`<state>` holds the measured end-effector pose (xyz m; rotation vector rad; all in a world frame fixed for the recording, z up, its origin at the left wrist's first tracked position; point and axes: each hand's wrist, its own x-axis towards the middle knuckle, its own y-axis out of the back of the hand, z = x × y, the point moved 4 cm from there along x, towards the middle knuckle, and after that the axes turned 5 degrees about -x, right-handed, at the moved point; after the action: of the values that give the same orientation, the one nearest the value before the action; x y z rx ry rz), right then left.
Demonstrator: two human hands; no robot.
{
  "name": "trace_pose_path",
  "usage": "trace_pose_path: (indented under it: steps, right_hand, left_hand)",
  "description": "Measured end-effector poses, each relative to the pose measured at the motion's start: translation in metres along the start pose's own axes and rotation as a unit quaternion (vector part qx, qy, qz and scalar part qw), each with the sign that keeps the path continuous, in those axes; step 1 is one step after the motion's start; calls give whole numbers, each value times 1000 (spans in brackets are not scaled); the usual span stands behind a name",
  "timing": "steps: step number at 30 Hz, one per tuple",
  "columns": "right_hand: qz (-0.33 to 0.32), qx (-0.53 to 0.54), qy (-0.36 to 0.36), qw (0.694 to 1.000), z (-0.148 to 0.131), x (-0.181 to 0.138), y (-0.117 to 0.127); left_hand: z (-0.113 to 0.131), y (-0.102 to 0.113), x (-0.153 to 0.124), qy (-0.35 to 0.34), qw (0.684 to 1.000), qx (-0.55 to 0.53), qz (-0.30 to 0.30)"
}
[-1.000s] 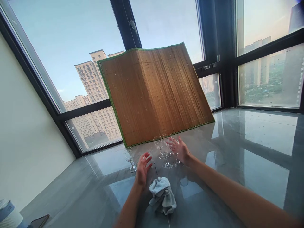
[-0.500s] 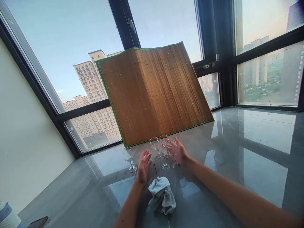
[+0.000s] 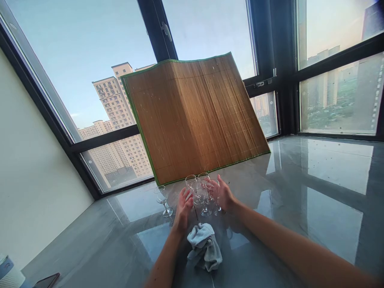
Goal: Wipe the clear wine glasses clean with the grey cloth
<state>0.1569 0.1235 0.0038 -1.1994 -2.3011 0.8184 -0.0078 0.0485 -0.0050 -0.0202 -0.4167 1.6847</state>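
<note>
Several clear stemmed glasses (image 3: 205, 212) stand upright in a tight cluster on the glossy grey surface. My left hand (image 3: 183, 208) is open at the cluster's left side, fingers curved and palm facing the glasses. On the other side, my right hand (image 3: 224, 195) is open with spread fingers against the right-hand glasses; the exact contact is hard to see through the glass. One more stemmed glass (image 3: 161, 195) stands apart, left of my left hand. A crumpled pale grey cloth (image 3: 205, 246) lies between my forearms, in front of the cluster.
Behind the glasses a brown slatted mat (image 3: 195, 120) with green edging leans against the dark window frame (image 3: 267, 52). At the lower left are a phone (image 3: 47, 281) and a white and blue roll-like object (image 3: 11, 276). A pale wall (image 3: 33, 160) rises at left.
My right hand has shifted slightly left, and the clustered glasses have slid left with it, closer together. My left hand has moved a little right. The cloth and lone glass stay put.
</note>
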Motion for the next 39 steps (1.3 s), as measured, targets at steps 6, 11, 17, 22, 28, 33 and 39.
trace_pose_path:
  steps: [6, 11, 17, 22, 28, 33, 39]
  right_hand:
    - [6, -10, -14, 1000, 2, -1, -2]
    - [0, -16, -21, 1000, 4, 0, -2]
    - [-29, 10, -31, 999, 9, -1, -10]
    - [-48, 17, -29, 998, 11, -2, -16]
    - [-32, 12, -20, 999, 12, 0, -11]
    - [-26, 7, -12, 1000, 12, 1, -9]
    - [-32, 3, -6, 999, 14, 4, -7]
  left_hand:
    - [-2, -5, 2, -29, 999, 32, -25]
    - [-6, -3, 4, -26, 999, 19, -9]
    - [-8, -3, 5, -23, 999, 22, 9]
    - [-6, -7, 4, -26, 999, 23, -9]
    - [-5, -5, 3, -21, 1000, 12, 11]
    - [-4, -7, 2, -27, 1000, 10, 12]
    - [-5, -7, 3, -32, 999, 7, 11]
